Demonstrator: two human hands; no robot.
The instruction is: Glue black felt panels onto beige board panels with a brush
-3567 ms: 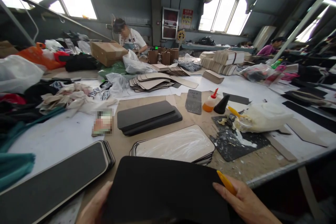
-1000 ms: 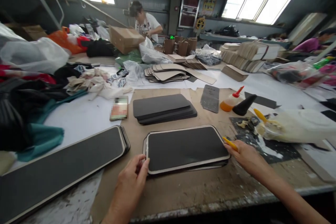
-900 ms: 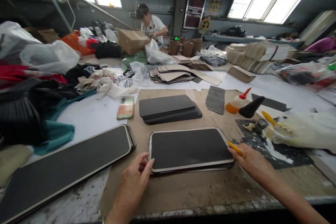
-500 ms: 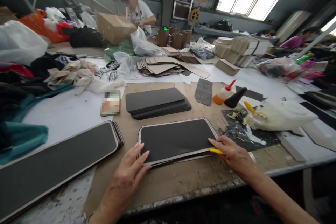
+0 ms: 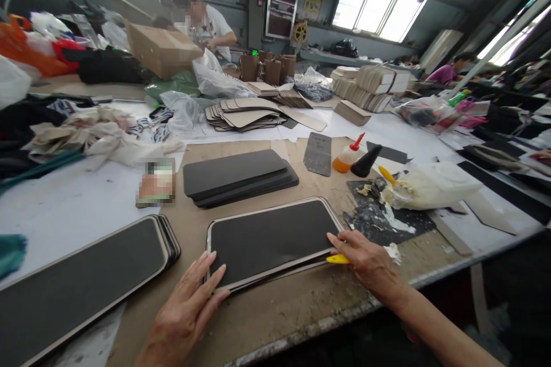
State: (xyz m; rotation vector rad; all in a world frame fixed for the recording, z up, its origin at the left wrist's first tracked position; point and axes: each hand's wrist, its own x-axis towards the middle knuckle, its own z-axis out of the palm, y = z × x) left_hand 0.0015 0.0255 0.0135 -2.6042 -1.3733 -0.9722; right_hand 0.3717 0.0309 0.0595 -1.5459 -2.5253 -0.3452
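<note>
A stack of black panels with beige edges (image 5: pixel 271 241) lies on the brown paper work surface (image 5: pixel 275 315), right in front of me. The fingertips of my left hand (image 5: pixel 185 315) rest against the stack's left edge, with the fingers apart. My right hand (image 5: pixel 365 258) presses near the stack's lower right corner. It grips a yellow plastic tool (image 5: pixel 338 259), whose tip points left along the front edge. A second dark stack (image 5: pixel 235 175) lies farther back, and a long black stack (image 5: pixel 81 275) lies at lower left.
To the right stand a glue bottle with an orange nozzle (image 5: pixel 346 159), a black cone (image 5: pixel 365 161), a bag of white paste (image 5: pixel 430 183) and a glue-smeared black mat (image 5: pixel 379 218). Beyond lie cardboard cutouts (image 5: pixel 243 114). A co-worker (image 5: pixel 202 20) sits at the far side.
The black panel once held in both hands now lies on the stack. My right hand has turned the yellow tool to lie along the front edge. My left hand has closed in on the stack.
</note>
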